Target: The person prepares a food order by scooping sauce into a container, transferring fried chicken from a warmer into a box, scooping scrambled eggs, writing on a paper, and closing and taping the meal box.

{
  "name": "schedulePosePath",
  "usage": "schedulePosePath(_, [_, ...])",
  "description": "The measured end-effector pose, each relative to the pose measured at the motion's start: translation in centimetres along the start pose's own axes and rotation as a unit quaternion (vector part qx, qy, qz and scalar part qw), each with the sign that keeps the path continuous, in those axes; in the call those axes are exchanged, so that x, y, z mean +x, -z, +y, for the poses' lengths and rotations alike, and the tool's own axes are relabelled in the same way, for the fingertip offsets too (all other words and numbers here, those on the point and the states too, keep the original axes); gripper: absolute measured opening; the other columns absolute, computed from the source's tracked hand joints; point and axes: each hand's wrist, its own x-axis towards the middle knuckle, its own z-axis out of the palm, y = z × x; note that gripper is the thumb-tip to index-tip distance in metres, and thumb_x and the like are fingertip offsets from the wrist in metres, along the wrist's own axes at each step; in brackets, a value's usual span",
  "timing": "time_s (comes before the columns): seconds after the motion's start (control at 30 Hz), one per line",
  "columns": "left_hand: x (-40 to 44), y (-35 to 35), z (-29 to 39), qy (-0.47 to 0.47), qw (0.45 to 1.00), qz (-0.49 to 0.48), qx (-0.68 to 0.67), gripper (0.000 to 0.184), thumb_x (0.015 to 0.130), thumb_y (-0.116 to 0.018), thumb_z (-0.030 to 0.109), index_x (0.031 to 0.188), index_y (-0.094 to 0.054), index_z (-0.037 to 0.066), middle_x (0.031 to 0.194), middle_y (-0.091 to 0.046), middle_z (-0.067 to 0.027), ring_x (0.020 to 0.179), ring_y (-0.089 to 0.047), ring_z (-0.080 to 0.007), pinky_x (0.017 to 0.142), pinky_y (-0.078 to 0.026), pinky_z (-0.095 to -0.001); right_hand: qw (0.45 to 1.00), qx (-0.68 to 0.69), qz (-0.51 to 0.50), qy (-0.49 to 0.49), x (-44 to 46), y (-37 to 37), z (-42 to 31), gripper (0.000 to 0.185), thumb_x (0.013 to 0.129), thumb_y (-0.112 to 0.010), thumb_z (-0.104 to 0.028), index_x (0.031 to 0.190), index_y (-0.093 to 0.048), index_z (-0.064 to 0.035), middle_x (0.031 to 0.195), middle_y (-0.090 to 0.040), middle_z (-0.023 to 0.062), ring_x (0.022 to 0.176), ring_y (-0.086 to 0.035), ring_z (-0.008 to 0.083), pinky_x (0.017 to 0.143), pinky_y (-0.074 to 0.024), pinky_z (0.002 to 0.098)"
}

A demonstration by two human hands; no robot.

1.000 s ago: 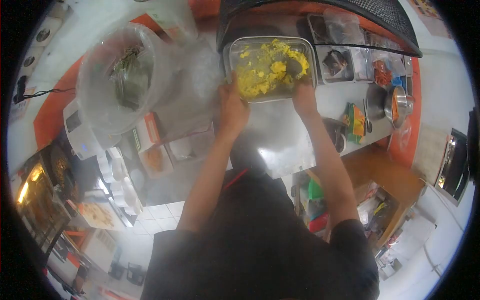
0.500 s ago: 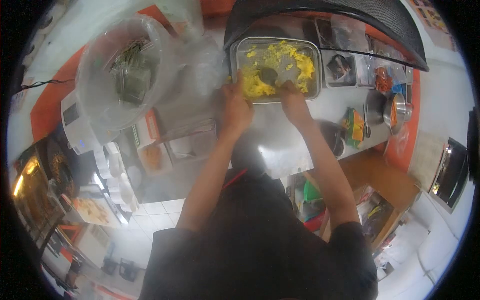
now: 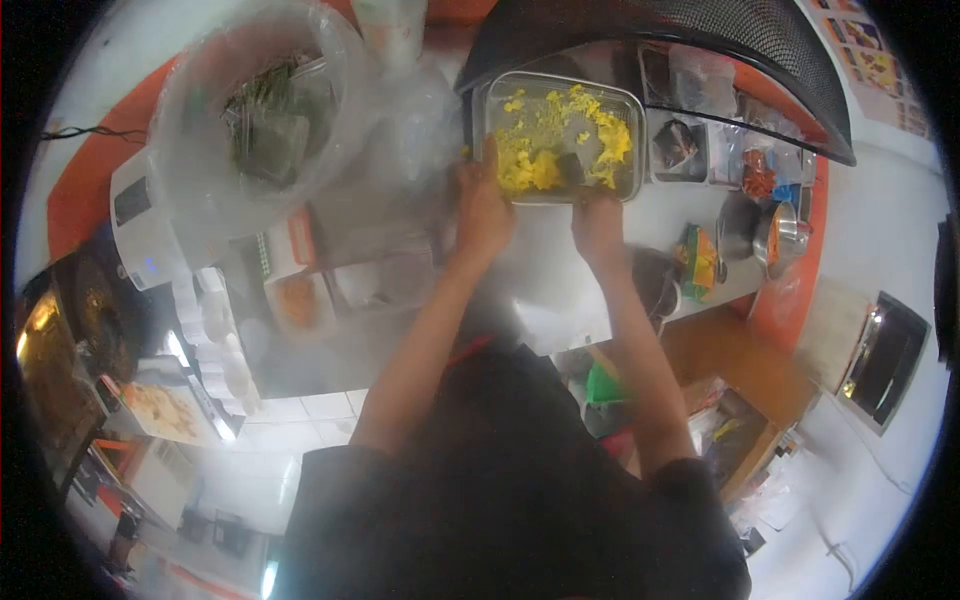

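Observation:
A rectangular metal tray point(image 3: 638, 125) lies on the counter, with crumbled, mashed-looking yellow food point(image 3: 528, 172) spread in clumps inside it. At its near left corner my left hand point(image 3: 484, 215) is closed on the rim, with the thumb reaching up the side. My right hand point(image 3: 598, 225) is closed at the tray's near edge around the handle of a spoon. The dark spoon head point(image 3: 571, 168) rests among the yellow food, blurred; the handle is mostly hidden by the fingers.
A black mesh cover point(image 3: 690, 50) arches behind the tray. To the left stands a big clear tub point(image 3: 345, 110) with packets, beside a white scale point(image 3: 150, 235). Bins of packaged goods point(image 3: 676, 145) and metal bowls point(image 3: 790, 240) stand to the right. A yellow-green packet point(image 3: 700, 262) lies nearby.
The spoon head has moved right and toward me through the yellow food, and my right hand has drawn back slightly. My left hand stays at the tray's left corner. The view has shifted a little.

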Motion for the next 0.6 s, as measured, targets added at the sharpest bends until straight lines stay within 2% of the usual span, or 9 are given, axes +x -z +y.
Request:
schedulePosePath(0.1, [0.1, 0.1, 0.1, -0.007, 1.000, -0.005, -0.016, 0.098, 0.076, -0.064, -0.011, 0.160, -0.016, 0.009, 0.122, -0.039, -0.0267, 0.114, -0.047, -0.0432, 0.103, -0.042, -0.0442, 0.987, 0.122, 0.063, -0.083, -0.1, -1.4, -2.0, 0.017, 0.084, -0.064, -0.001, 0.097, -0.072, 0.0037, 0.084, -0.066, 0.0254, 0.081, -0.065, 0.0413, 0.078, -0.0518, 0.0474])
schedulePosePath(0.17, [0.0, 0.5, 0.4, 0.004, 0.999, -0.022, -0.032, 0.099, 0.077, -0.063, -0.011, 0.160, -0.013, 0.009, 0.123, -0.038, -0.0273, 0.115, -0.047, -0.0434, 0.104, -0.042, -0.0445, 0.990, 0.104, 0.090, 0.006, 0.3, -2.0, -4.0, 0.019, 0.084, -0.063, 0.000, 0.101, -0.072, 0.0038, 0.087, -0.065, 0.0263, 0.082, -0.065, 0.0422, 0.078, -0.0516, 0.0477])
schedulePosePath(0.2, [-0.1, 0.7, 0.5, 0.017, 0.998, -0.029, -0.050, 0.099, 0.077, -0.062, -0.010, 0.160, -0.011, 0.007, 0.126, -0.037, -0.0277, 0.118, -0.046, -0.0441, 0.105, -0.041, -0.0443, 0.990, 0.105, 0.089, 0.008, 0.4, -1.9, -5.2, 0.019, 0.084, -0.063, 0.000, 0.101, -0.072, 0.0038, 0.087, -0.065, 0.0263, 0.082, -0.065, 0.0422, 0.078, -0.0516, 0.0477])
schedulePosePath(0.27, [-0.4, 0.8, 0.5, 0.031, 0.997, -0.035, -0.067, 0.099, 0.077, -0.061, -0.010, 0.160, -0.008, 0.006, 0.128, -0.035, -0.0281, 0.120, -0.044, -0.0448, 0.106, -0.040, -0.0441, 0.993, 0.111, 0.018, 0.032, 0.8, -1.5, -7.0, 0.022, 0.085, -0.062, 0.001, 0.104, -0.071, 0.0039, 0.090, -0.064, 0.0270, 0.083, -0.065, 0.0421, 0.078, -0.0518, 0.0467])
schedulePosePath(0.4, [-1.1, 0.3, 0.7, 0.015, 0.998, 0.002, -0.065, 0.092, 0.079, -0.060, -0.007, 0.156, -0.010, -0.002, 0.133, -0.034, -0.0287, 0.125, -0.043, -0.0465, 0.108, -0.040, -0.0433, 0.993, 0.111, 0.001, 0.038, 1.0, -2.2, -5.5, 0.023, 0.085, -0.061, 0.003, 0.105, -0.071, 0.0048, 0.093, -0.063, 0.0269, 0.083, -0.065, 0.0412, 0.077, -0.0522, 0.0453])
schedulePosePath(0.47, [-1.1, 0.4, 1.0, 0.014, 0.998, 0.007, -0.059, 0.090, 0.079, -0.060, -0.007, 0.155, -0.012, -0.004, 0.134, -0.033, -0.0287, 0.126, -0.043, -0.0466, 0.107, -0.041, -0.0431, 0.958, 0.245, 0.030, -0.145, 1.3, -1.6, -5.4, 0.022, 0.085, -0.060, 0.004, 0.104, -0.070, 0.0053, 0.093, -0.062, 0.0254, 0.085, -0.064, 0.0404, 0.077, -0.0522, 0.0447])
schedulePosePath(0.5, [-1.2, 0.2, 0.8, 0.017, 0.998, 0.002, -0.059, 0.088, 0.080, -0.060, -0.006, 0.155, -0.014, -0.005, 0.133, -0.034, -0.0286, 0.125, -0.044, -0.0465, 0.105, -0.044, -0.0433, 0.958, 0.246, 0.030, -0.144, 1.7, -1.7, -5.4, 0.022, 0.085, -0.060, 0.004, 0.104, -0.070, 0.0053, 0.093, -0.062, 0.0254, 0.085, -0.064, 0.0404, 0.077, -0.0522, 0.0447])
schedulePosePath(0.57, [-1.4, -0.4, 0.3, 0.020, 0.998, -0.006, -0.056, 0.086, 0.081, -0.060, -0.006, 0.154, -0.015, -0.006, 0.133, -0.034, -0.0286, 0.124, -0.045, -0.0464, 0.103, -0.046, -0.0435, 0.972, 0.199, 0.119, -0.047, 2.7, -2.2, -5.6, 0.022, 0.084, -0.060, 0.004, 0.104, -0.070, 0.0051, 0.093, -0.062, 0.0241, 0.089, -0.065, 0.0390, 0.078, -0.0527, 0.0444])
schedulePosePath(0.6, [-1.4, -0.5, 0.1, 0.008, 0.998, 0.004, -0.058, 0.085, 0.081, -0.060, -0.006, 0.154, -0.016, -0.006, 0.133, -0.034, -0.0283, 0.124, -0.046, -0.0460, 0.100, -0.048, -0.0429, 0.971, 0.200, 0.120, -0.051, 3.1, -2.0, -5.7, 0.022, 0.084, -0.060, 0.004, 0.104, -0.070, 0.0051, 0.093, -0.062, 0.0241, 0.089, -0.065, 0.0390, 0.078, -0.0527, 0.0444])
